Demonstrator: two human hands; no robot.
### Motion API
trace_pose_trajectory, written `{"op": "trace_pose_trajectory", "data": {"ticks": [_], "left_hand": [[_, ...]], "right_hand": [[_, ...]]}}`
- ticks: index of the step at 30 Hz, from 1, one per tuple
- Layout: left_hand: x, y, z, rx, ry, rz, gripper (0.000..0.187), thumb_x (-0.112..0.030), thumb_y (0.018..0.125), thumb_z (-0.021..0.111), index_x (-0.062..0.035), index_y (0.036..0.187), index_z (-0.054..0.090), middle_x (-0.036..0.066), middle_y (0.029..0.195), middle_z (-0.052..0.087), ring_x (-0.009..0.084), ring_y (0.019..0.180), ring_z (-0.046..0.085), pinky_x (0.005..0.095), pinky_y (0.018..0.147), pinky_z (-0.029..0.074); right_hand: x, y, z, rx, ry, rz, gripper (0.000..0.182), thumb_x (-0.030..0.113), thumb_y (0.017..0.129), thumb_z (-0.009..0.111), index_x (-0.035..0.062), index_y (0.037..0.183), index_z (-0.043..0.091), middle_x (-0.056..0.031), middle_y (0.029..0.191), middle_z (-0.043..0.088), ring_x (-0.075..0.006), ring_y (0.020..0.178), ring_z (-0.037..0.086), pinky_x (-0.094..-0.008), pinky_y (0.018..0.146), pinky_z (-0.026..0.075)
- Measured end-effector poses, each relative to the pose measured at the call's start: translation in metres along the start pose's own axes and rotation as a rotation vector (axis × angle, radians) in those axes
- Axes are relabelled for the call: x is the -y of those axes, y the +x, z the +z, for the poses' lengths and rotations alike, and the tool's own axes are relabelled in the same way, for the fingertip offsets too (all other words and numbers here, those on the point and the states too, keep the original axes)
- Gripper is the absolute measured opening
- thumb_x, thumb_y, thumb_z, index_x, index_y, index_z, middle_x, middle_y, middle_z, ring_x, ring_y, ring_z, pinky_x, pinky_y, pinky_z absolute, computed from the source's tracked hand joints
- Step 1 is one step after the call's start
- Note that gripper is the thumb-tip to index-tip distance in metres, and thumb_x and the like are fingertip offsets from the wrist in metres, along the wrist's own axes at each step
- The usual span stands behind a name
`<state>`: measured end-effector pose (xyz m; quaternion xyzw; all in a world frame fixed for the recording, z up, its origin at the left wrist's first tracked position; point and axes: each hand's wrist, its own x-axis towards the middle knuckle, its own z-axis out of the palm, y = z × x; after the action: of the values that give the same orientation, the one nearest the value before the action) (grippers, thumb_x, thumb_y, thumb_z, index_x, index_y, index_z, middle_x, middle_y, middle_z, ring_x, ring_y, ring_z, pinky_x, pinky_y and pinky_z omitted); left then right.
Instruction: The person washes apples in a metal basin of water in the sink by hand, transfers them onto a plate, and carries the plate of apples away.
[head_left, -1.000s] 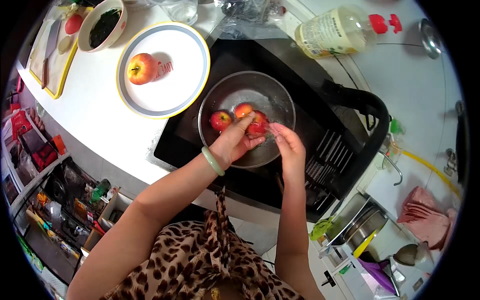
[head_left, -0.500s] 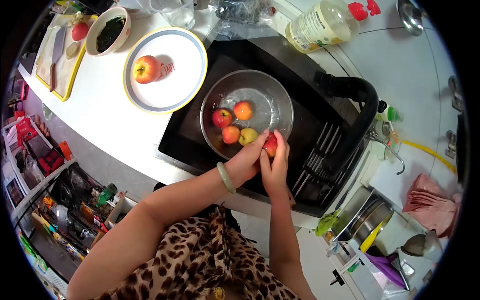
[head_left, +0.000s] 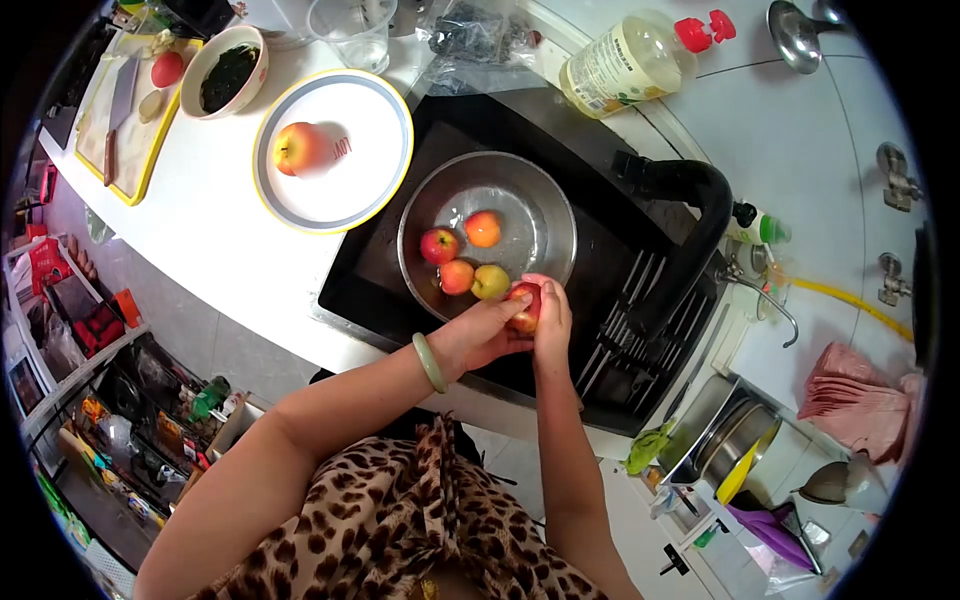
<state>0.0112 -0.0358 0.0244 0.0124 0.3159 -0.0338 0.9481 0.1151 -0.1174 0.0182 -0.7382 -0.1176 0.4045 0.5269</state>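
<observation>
Both hands grip one red apple (head_left: 522, 305) over the near rim of a steel bowl (head_left: 540, 195) of water in the black sink (head_left: 620, 240). My left hand (head_left: 478, 332), with a green bangle on its wrist, cups the apple from the left. My right hand (head_left: 551, 328) covers it from the right. Several other apples float in the bowl: a red one (head_left: 438, 245), an orange one (head_left: 482, 229), another red one (head_left: 456, 277) and a yellow-green one (head_left: 490, 282).
A white plate (head_left: 365, 150) with one apple (head_left: 298, 147) lies on the counter to the left of the sink. Behind it are a bowl of dark greens (head_left: 228, 68), a yellow cutting board with a knife (head_left: 118, 100), a glass (head_left: 350, 32) and an oil bottle (head_left: 625, 60). A black faucet (head_left: 690, 205) arches over the sink.
One second ago both hands were in the bowl's water among the apples. They have lifted one red apple out to the bowl's near rim and now rub it there.
</observation>
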Motion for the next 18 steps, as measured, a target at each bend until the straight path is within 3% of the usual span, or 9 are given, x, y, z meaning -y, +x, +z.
{"op": "trace_pose_trajectory", "data": {"ticks": [5, 7, 8, 11, 12, 13, 14, 17, 18], "left_hand": [[-0.006, -0.016, 0.002, -0.137, 0.115, 0.022, 0.04, -0.03, 0.096, 0.055, -0.0152, 0.131, 0.043, 0.006, 0.123, 0.055, 0.0225, 0.11, 0.057, 0.0428, 0.094, 0.046], [-0.014, -0.016, 0.003, -0.191, 0.238, 0.022, 0.042, -0.028, 0.095, 0.057, -0.0184, 0.132, 0.043, 0.005, 0.123, 0.055, 0.0211, 0.107, 0.059, 0.0403, 0.091, 0.047], [-0.019, -0.016, 0.007, -0.169, 0.281, 0.071, 0.044, -0.028, 0.093, 0.06, -0.0175, 0.132, 0.042, 0.004, 0.12, 0.055, 0.0189, 0.105, 0.059, 0.0384, 0.088, 0.048], [-0.038, -0.02, 0.039, -0.09, 0.359, 0.196, 0.045, -0.021, 0.091, 0.064, -0.0172, 0.13, 0.043, 0.002, 0.116, 0.054, 0.0144, 0.102, 0.058, 0.0305, 0.084, 0.051], [-0.046, -0.023, 0.053, -0.063, 0.378, 0.235, 0.044, -0.018, 0.09, 0.065, -0.0175, 0.129, 0.044, 0.002, 0.115, 0.054, 0.0133, 0.102, 0.058, 0.0275, 0.083, 0.051], [-0.052, -0.026, 0.066, -0.027, 0.412, 0.265, 0.045, -0.016, 0.09, 0.065, -0.0171, 0.129, 0.044, 0.002, 0.114, 0.054, 0.0125, 0.102, 0.057, 0.0259, 0.082, 0.052], [-0.056, -0.028, 0.079, 0.009, 0.445, 0.295, 0.045, -0.014, 0.089, 0.066, -0.0167, 0.129, 0.044, 0.002, 0.114, 0.053, 0.0117, 0.101, 0.057, 0.0243, 0.081, 0.052], [-0.06, -0.026, 0.097, 0.104, 0.527, 0.384, 0.048, -0.006, 0.086, 0.068, -0.0141, 0.127, 0.045, 0.002, 0.111, 0.052, 0.0107, 0.099, 0.054, 0.0237, 0.084, 0.049], [-0.059, -0.024, 0.099, 0.147, 0.563, 0.438, 0.049, -0.005, 0.084, 0.069, -0.0136, 0.126, 0.046, 0.002, 0.11, 0.052, 0.0108, 0.098, 0.054, 0.024, 0.085, 0.048]], "right_hand": [[-0.003, -0.002, -0.005, 0.162, 0.029, 0.096, 0.032, 0.023, 0.1, 0.041, 0.0027, 0.116, 0.059, -0.0077, 0.114, 0.061, -0.0168, 0.104, 0.057, -0.0288, 0.093, 0.043], [0.01, 0.005, -0.025, 0.139, -0.178, -0.114, 0.029, 0.02, 0.098, 0.049, 0.0019, 0.117, 0.06, -0.0077, 0.117, 0.061, -0.0158, 0.106, 0.056, -0.0299, 0.094, 0.042], [0.024, 0.014, -0.039, -0.027, -0.098, -0.021, 0.025, 0.017, 0.095, 0.054, 0.003, 0.115, 0.061, -0.0066, 0.115, 0.061, -0.0157, 0.105, 0.056, -0.0302, 0.092, 0.043], [0.111, 0.052, -0.086, -0.19, 0.405, -0.009, 0.031, 0.03, 0.094, 0.055, 0.0065, 0.113, 0.059, -0.0043, 0.101, 0.061, -0.0152, 0.089, 0.056, -0.0304, 0.083, 0.046], [0.092, 0.078, -0.126, -0.261, 0.501, -0.066, 0.032, 0.033, 0.096, 0.053, 0.0069, 0.113, 0.058, -0.0057, 0.099, 0.06, -0.0155, 0.087, 0.055, -0.0308, 0.084, 0.045], [0.101, 0.088, -0.137, -0.113, 0.64, -0.159, 0.036, 0.037, 0.096, 0.053, 0.007, 0.114, 0.058, -0.0058, 0.092, 0.06, -0.0173, 0.085, 0.055, -0.0321, 0.083, 0.046], [0.131, 0.09, -0.125, -0.134, 0.646, -0.166, 0.03, 0.039, 0.093, 0.058, 0.0093, 0.099, 0.058, -0.0015, 0.071, 0.054, -0.0138, 0.067, 0.051, -0.027, 0.066, 0.044], [0.142, 0.128, -0.144, -0.059, 0.689, -0.059, 0.031, 0.04, 0.09, 0.063, 0.0122, 0.083, 0.05, 0.0023, 0.055, 0.039, -0.0096, 0.048, 0.037, -0.0246, 0.048, 0.03], [0.146, 0.129, -0.139, -0.158, 0.648, -0.061, 0.032, 0.039, 0.089, 0.063, 0.0129, 0.08, 0.047, 0.003, 0.053, 0.035, -0.0089, 0.046, 0.032, -0.0247, 0.046, 0.025]]}}
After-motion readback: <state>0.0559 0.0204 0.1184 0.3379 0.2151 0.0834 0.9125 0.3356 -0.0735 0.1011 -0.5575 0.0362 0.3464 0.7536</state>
